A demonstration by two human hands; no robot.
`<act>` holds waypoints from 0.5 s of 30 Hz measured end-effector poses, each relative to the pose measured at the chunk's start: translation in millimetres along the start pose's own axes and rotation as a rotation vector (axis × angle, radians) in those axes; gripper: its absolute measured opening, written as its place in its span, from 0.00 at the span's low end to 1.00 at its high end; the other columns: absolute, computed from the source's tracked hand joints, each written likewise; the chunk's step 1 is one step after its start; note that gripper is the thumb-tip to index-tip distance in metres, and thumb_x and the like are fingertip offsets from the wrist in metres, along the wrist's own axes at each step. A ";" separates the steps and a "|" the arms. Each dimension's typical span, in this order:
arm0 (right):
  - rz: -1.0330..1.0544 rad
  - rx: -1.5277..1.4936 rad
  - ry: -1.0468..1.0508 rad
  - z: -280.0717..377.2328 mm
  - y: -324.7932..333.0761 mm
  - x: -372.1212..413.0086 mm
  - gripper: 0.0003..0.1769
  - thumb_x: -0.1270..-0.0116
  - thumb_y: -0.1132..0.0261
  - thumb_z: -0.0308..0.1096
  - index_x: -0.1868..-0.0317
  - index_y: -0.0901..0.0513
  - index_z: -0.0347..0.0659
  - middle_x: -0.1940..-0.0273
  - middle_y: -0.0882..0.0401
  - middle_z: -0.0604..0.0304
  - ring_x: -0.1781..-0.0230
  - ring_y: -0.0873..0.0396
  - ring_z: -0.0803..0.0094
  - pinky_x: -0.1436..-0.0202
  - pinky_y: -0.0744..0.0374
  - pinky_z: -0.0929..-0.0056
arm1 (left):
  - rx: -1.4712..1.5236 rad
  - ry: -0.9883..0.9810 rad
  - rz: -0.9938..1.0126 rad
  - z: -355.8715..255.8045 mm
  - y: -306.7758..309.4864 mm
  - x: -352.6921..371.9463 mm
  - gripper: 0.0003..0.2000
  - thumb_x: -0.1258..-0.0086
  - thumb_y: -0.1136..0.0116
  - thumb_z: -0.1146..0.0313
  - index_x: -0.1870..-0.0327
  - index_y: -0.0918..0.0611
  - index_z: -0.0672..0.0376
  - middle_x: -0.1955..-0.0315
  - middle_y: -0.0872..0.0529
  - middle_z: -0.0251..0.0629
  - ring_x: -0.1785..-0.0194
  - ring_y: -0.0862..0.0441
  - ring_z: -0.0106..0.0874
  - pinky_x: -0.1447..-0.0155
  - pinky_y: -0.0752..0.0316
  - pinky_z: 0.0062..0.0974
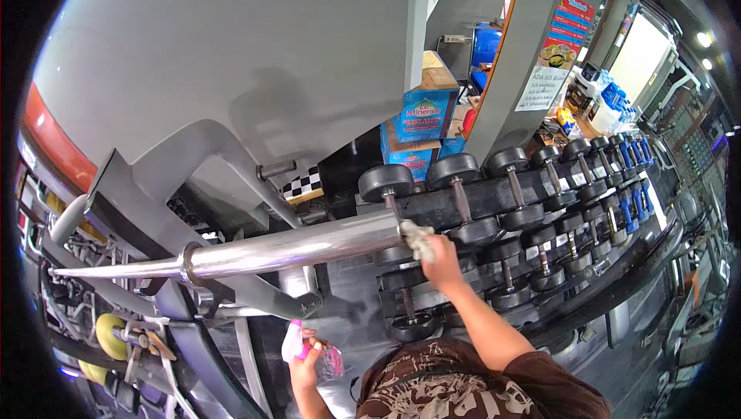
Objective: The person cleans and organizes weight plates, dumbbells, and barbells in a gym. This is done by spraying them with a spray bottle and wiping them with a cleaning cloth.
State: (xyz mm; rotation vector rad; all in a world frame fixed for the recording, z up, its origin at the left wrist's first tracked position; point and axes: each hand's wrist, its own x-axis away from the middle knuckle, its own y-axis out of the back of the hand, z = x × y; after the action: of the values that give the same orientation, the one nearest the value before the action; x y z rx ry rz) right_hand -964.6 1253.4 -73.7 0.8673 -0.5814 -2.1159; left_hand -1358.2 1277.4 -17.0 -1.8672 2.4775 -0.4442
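Observation:
A shiny metal barbell point(301, 248) crosses the head view, its thick sleeve end toward me and its thin shaft running off to the left. My right hand point(444, 263) is closed on a pale, crumpled cloth point(417, 240), which touches the end face of the sleeve. Lower down, my left hand point(306, 363) is wrapped round a spray bottle point(330, 360) with a pink and white trigger head and a clear pinkish body. The bottle is held apart from the bar, below it.
Black dumbbells point(457, 176) fill a two-tier rack point(417, 207) on the right. A grey bench frame point(208, 145) supports the bar. Blue cartons point(424, 114) are stacked behind the rack, beside a pillar point(509, 95). Yellow-green weight plates point(112, 336) hang at lower left.

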 end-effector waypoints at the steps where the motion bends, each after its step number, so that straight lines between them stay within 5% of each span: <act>1: -0.030 -0.057 -0.091 -9.5 2.3 0.1 0.24 0.45 0.32 0.23 0.45 0.25 0.39 0.45 0.22 0.46 0.44 0.24 0.43 0.40 0.24 0.55 | 0.008 0.015 -0.027 2.7 3.9 4.5 0.18 0.36 0.37 0.74 0.46 0.25 0.62 0.72 0.25 0.30 0.68 0.24 0.28 0.52 0.22 0.39; 2: -0.012 -0.062 -0.220 -17.4 6.6 6.8 0.24 0.43 0.32 0.23 0.45 0.26 0.37 0.48 0.20 0.40 0.46 0.22 0.40 0.43 0.22 0.53 | 0.015 0.032 -0.052 5.1 7.6 8.8 0.18 0.36 0.37 0.74 0.46 0.25 0.62 0.72 0.25 0.30 0.69 0.24 0.28 0.52 0.22 0.39; 5: -0.202 0.047 -0.011 4.9 5.8 -2.6 0.23 0.46 0.33 0.22 0.48 0.23 0.39 0.53 0.18 0.43 0.50 0.21 0.41 0.46 0.24 0.48 | 0.057 0.066 -0.065 8.7 10.2 9.0 0.18 0.36 0.37 0.76 0.45 0.26 0.64 0.72 0.25 0.30 0.68 0.23 0.28 0.52 0.21 0.37; 9: 0.229 0.024 0.136 91.0 -4.9 -31.1 0.22 0.46 0.33 0.24 0.49 0.19 0.46 0.43 0.23 0.53 0.41 0.27 0.51 0.42 0.26 0.53 | 0.074 0.070 -0.048 10.0 -12.8 -2.1 0.19 0.35 0.37 0.77 0.43 0.26 0.65 0.71 0.25 0.29 0.66 0.21 0.28 0.52 0.22 0.34; 10: 0.324 0.153 0.367 83.1 -24.7 -32.7 0.21 0.44 0.34 0.26 0.48 0.19 0.50 0.43 0.25 0.56 0.43 0.28 0.52 0.42 0.26 0.54 | 0.046 0.060 -0.031 11.7 -21.2 -8.0 0.20 0.35 0.37 0.77 0.43 0.26 0.65 0.71 0.25 0.29 0.66 0.21 0.28 0.52 0.22 0.34; 15: 0.287 0.139 0.386 54.0 -12.8 -32.7 0.19 0.41 0.35 0.29 0.47 0.20 0.48 0.43 0.26 0.57 0.46 0.27 0.52 0.43 0.24 0.57 | 0.039 0.045 0.043 7.6 -73.9 -20.7 0.20 0.35 0.35 0.76 0.43 0.26 0.63 0.70 0.21 0.31 0.62 0.18 0.31 0.53 0.23 0.32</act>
State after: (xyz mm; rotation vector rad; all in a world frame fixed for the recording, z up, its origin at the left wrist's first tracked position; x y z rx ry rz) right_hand -994.9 1293.3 -33.1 1.1602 -0.6104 -1.6119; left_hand -1281.3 1276.8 -10.8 -1.8056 2.5127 -0.5348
